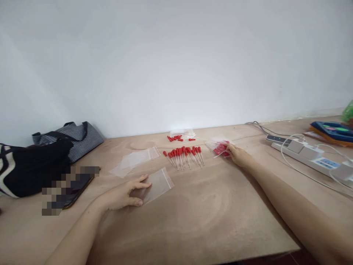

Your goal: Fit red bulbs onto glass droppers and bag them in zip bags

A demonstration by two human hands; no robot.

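Note:
My left hand point(125, 193) lies with its fingers apart on a clear zip bag point(158, 187), which is flat on the wooden table. On the right, my right hand point(238, 154) is closed at the edge of a clear zip bag of droppers point(217, 147), whose red bulbs show through the plastic. Between the hands is a row of droppers point(183, 154) with red rubber bulbs and thin clear tubes, bulbs pointing away from me. More flat clear bags point(132, 162) overlap beyond my left hand.
Near the wall lie loose red bulbs point(173, 138) and a clear bag with thin tubes point(184, 133). A phone point(79, 189), a black bag point(35, 169) and a striped bag point(88, 136) are at left. At right are a power strip point(311, 158) with cables and a blue case point(333, 130).

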